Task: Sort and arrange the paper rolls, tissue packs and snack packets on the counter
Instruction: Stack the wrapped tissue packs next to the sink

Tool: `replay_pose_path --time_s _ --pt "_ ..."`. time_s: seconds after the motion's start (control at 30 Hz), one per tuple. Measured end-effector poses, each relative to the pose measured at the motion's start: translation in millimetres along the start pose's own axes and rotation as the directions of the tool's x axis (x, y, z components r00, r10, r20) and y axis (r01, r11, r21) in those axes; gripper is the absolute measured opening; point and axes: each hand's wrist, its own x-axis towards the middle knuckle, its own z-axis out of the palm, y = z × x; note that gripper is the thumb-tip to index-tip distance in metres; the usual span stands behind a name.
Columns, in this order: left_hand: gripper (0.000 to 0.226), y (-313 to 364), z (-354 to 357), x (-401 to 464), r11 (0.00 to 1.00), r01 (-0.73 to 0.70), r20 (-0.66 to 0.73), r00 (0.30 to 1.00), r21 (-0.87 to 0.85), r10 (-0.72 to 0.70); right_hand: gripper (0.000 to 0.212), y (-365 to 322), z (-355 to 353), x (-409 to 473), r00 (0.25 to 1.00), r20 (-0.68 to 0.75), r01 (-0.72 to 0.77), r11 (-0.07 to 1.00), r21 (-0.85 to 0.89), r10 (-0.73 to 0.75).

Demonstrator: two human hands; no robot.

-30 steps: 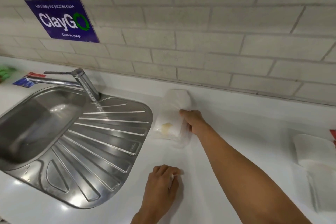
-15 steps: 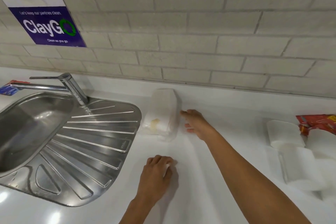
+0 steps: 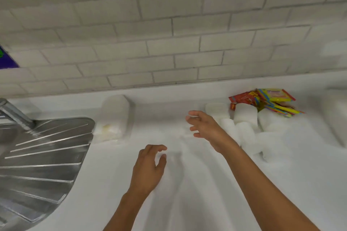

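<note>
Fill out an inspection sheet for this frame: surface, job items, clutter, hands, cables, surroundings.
Surface: white counter, blurred by camera motion.
Job's things: wrapped tissue pack lies by the sink's drainboard; cluster of white paper rolls at right; colourful snack packets behind the rolls, near the wall.
Clutter: pale object at the far right edge, too blurred to identify.
Hands: left hand above the counter, fingers loosely curled, holding nothing; right hand fingers spread, holding nothing, between the tissue pack and the rolls.
Cables: nothing seen.
Surroundings: pale tiled wall; tap at left; corner of a purple sign.
</note>
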Motion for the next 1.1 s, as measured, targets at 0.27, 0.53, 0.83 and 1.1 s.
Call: replay_pose_path --time_s 0.27,0.53,0.83,1.1 --pt "0.023 89 53 -17 0.992 -0.097 0.026 0.995 -0.079 0.099 0.033 30 -124 -77 0.986 -0.168 0.015 0.998 0.053 -0.006" --pt "0.022 173 109 -32 0.974 -0.189 0.043 0.98 -0.12 0.196 0.031 56 -241 -144 0.939 -0.343 0.016 0.998 0.059 0.006" --pt "0.023 236 148 4 0.934 -0.313 0.05 0.944 -0.171 0.325 0.029 71 -331 -162 0.815 -0.577 0.044 0.999 -0.017 -0.046" --pt "0.025 263 182 55 0.906 -0.362 0.097 0.916 -0.219 0.39 0.051 91 -395 -123 0.649 -0.755 -0.193 0.939 -0.283 -0.095"
